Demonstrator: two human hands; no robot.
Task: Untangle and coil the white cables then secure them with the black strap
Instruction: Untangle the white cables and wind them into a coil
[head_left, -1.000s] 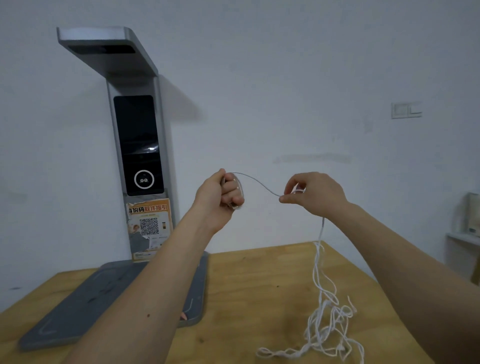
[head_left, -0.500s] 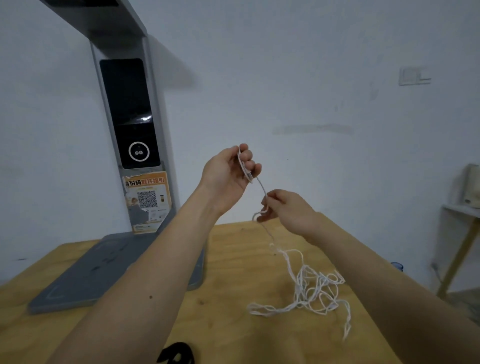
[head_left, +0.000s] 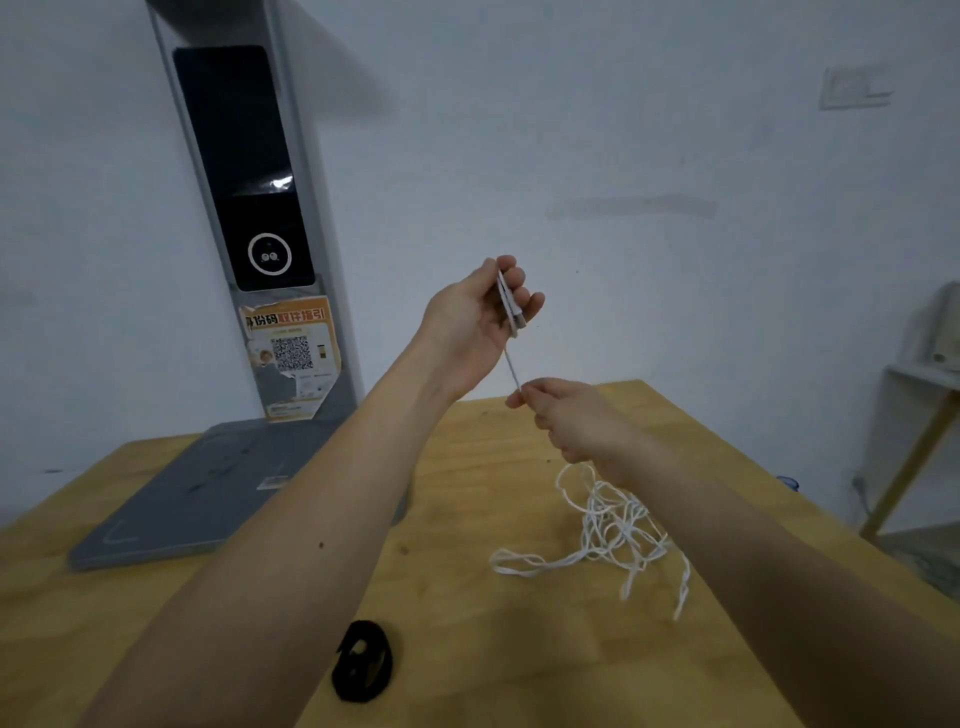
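My left hand (head_left: 475, 319) is raised above the table and holds a few loops of the white cable wound around its fingers. A short taut length of cable runs down from it to my right hand (head_left: 569, 415), which pinches the cable just below. The loose remainder of the white cable (head_left: 605, 525) lies in a tangled heap on the wooden table (head_left: 467, 519), under and behind my right wrist. The black strap (head_left: 362, 667), curled into a loop, lies on the table near the front, beside my left forearm.
A grey scanner stand (head_left: 244, 208) with a dark screen and a QR sticker rises at the back left; its flat grey base (head_left: 208, 499) covers the table's left part. A white wall is behind. A small shelf (head_left: 924, 374) stands off the table's right edge.
My right hand has dropped from level with the left hand to just below it, close in. More cable now lies slack on the table. The view tilted down, revealing the black strap.
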